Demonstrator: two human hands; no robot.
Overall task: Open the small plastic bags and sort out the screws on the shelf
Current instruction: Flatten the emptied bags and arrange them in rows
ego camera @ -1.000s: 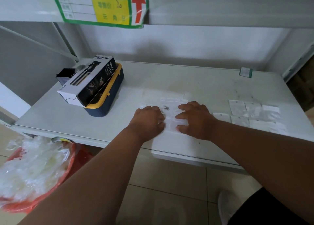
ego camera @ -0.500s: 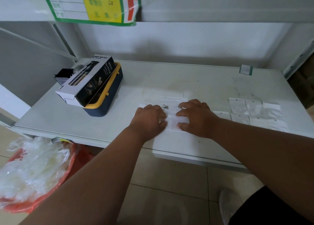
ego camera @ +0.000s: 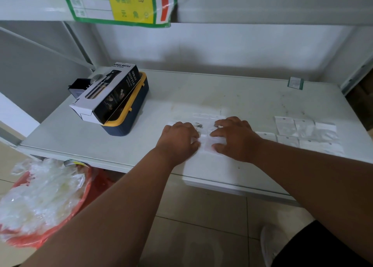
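A small clear plastic bag [ego camera: 205, 144] lies on the white shelf [ego camera: 232, 97] near its front edge. My left hand [ego camera: 178, 139] pinches the bag's left edge with curled fingers. My right hand [ego camera: 235, 138] pinches its right edge between thumb and forefinger. A few loose metal screws [ego camera: 199, 125] lie just beyond the bag, between my fingertips. More clear bags [ego camera: 203, 116] lie flat behind the screws. How many screws remain inside the held bag is hidden.
Several flat clear bags [ego camera: 306, 134] are laid in rows at the right of the shelf. A black-and-white spray bottle box [ego camera: 109, 93] rests on a navy and yellow case [ego camera: 133, 113] at the left. A red bin [ego camera: 40, 202] full of clear plastic stands below left.
Both hands stay at the bag with only small finger shifts. My view has tilted slightly.
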